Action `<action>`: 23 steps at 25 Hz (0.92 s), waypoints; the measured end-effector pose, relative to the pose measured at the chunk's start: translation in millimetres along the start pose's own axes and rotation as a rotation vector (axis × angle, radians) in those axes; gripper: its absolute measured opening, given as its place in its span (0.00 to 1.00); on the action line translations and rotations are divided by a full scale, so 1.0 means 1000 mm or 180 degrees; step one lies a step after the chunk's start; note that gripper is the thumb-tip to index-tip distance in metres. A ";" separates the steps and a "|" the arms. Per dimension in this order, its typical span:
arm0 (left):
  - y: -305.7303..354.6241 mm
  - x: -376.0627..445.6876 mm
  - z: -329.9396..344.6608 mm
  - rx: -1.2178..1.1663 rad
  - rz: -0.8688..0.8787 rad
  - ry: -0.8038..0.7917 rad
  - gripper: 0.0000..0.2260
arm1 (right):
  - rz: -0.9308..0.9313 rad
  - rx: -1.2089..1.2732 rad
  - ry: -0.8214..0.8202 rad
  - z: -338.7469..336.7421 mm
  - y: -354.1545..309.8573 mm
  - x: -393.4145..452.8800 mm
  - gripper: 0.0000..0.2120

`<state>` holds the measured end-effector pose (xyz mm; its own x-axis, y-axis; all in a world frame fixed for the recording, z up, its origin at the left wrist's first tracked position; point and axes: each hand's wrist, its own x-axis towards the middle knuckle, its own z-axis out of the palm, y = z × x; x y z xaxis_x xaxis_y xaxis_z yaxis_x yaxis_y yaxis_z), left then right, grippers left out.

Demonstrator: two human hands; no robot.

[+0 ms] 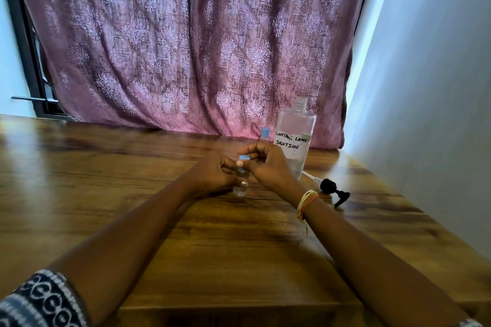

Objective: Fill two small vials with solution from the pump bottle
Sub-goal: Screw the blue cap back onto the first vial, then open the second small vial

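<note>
Gripping one clear vial (241,185) upright on the table (106,172), left hand (215,175), right hand (268,167) pinching its blue cap (244,158), second capped vial (265,133) behind, one open bottle (296,138) part-full, one pump head (334,190) lying beside.

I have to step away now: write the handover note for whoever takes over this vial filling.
Left hand grips a small vial standing on the table. Right hand pinches its blue cap, at the vial's mouth.
Second vial, capped, stands behind, beside the solution bottle.
Bottle is open; pump head lies on the table to its right.
Fill levels unclear: check both vials, then refit the pump.
</note>
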<state>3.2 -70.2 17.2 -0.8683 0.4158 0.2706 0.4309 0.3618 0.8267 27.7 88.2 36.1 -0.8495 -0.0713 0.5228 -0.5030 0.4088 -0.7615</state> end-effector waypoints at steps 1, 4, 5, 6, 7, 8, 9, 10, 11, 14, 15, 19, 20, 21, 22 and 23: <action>-0.002 0.001 0.000 -0.0045 -0.0020 0.0026 0.08 | -0.0004 0.0023 0.0022 0.000 0.001 0.000 0.11; -0.005 0.000 -0.002 -0.0189 -0.0066 0.0025 0.10 | 0.0044 0.0227 -0.0043 -0.001 0.005 0.000 0.13; -0.008 0.002 -0.005 -0.0138 -0.0046 0.0001 0.10 | 0.0105 0.0282 -0.0097 -0.002 0.007 0.001 0.16; -0.009 0.004 -0.008 -0.0081 -0.0020 -0.0026 0.10 | 0.0202 0.0301 -0.0154 -0.002 0.010 0.002 0.19; -0.011 0.006 -0.010 -0.0049 -0.0016 -0.0036 0.10 | 0.0308 0.0282 -0.0206 -0.002 0.013 0.002 0.21; -0.013 0.008 -0.013 -0.0006 -0.0050 0.0011 0.10 | 0.0397 0.0215 -0.0234 -0.002 0.017 0.003 0.21; -0.015 0.011 -0.015 0.0035 -0.0092 0.0096 0.10 | 0.0453 0.0101 -0.0225 -0.002 0.020 0.003 0.21; -0.018 0.012 -0.017 0.0050 -0.0149 0.0239 0.10 | 0.0469 -0.0011 -0.0216 -0.002 0.023 0.002 0.20; -0.020 0.012 -0.019 0.0031 -0.0215 0.0406 0.09 | 0.0478 -0.0108 -0.0224 -0.002 0.026 0.002 0.18; -0.028 0.010 -0.026 0.0190 -0.0261 0.0852 0.10 | 0.0565 -0.0232 -0.0373 0.000 0.032 0.000 0.15; -0.031 0.011 -0.029 0.0205 -0.0262 0.0954 0.09 | 0.0599 -0.0236 -0.0421 0.001 0.033 -0.001 0.15; -0.036 0.006 -0.036 -0.0032 -0.0323 0.1160 0.09 | 0.0650 -0.0322 -0.0513 0.004 0.034 -0.003 0.14; -0.036 0.006 -0.037 -0.0006 -0.0346 0.1179 0.09 | 0.0659 -0.0374 -0.0535 0.004 0.035 -0.004 0.14; -0.035 0.005 -0.038 0.0022 -0.0416 0.1174 0.11 | 0.0678 -0.0418 -0.0551 0.005 0.035 -0.004 0.14; -0.034 0.006 -0.040 0.0101 -0.0516 0.1156 0.14 | 0.0698 -0.0473 -0.0542 0.005 0.036 -0.004 0.14; -0.034 0.007 -0.043 0.0239 -0.0643 0.1152 0.17 | 0.0706 -0.0547 -0.0528 0.006 0.037 -0.003 0.14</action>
<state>-27.8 -115.9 12.5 -0.9617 0.0152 0.2735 0.2481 0.4714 0.8463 10.9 98.1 4.3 -0.9568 -0.1050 0.2711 -0.2806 0.5776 -0.7666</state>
